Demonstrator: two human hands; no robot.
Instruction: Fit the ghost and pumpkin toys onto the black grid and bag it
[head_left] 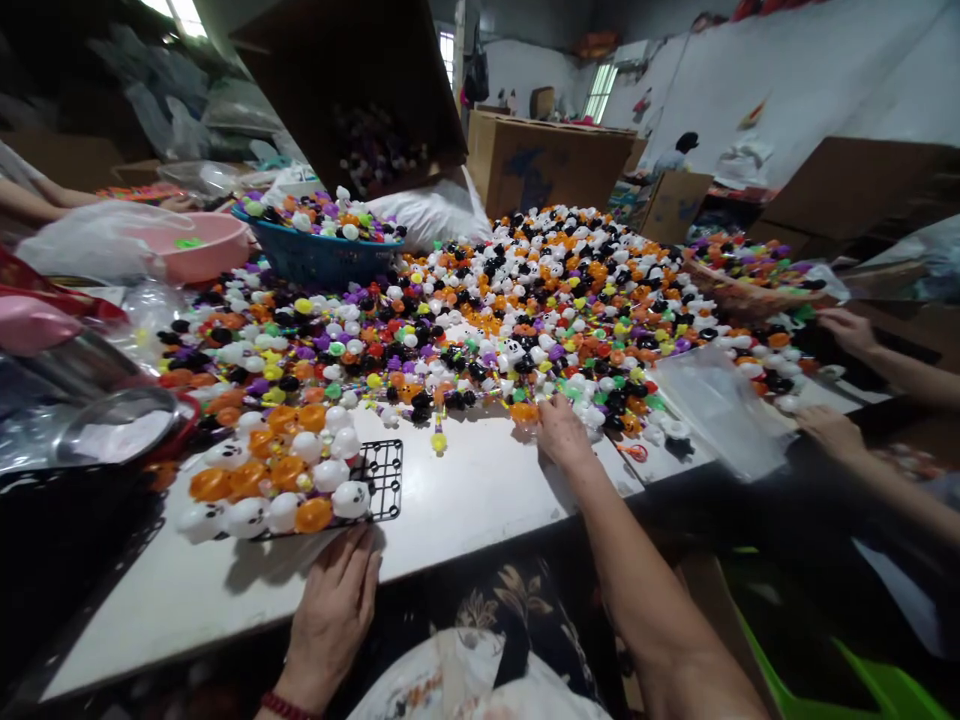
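A black plastic grid rack lies on the white table, mostly covered by rows of orange and white ball-shaped pieces; some white ones bear black faces. My left hand rests at the rack's front edge, its fingers stretched out and touching the rack. Toward the near side of a big heap of small coloured plastic pieces reaches my right hand. Its fingers are curled at the heap beside an orange piece; whatever lies between the fingertips is hidden.
Behind the heap stand a blue basin full of pieces, a pink basin and a tilted cardboard box. A clear plastic bag lies at the right, near another person's hands. A metal pan sits at the left.
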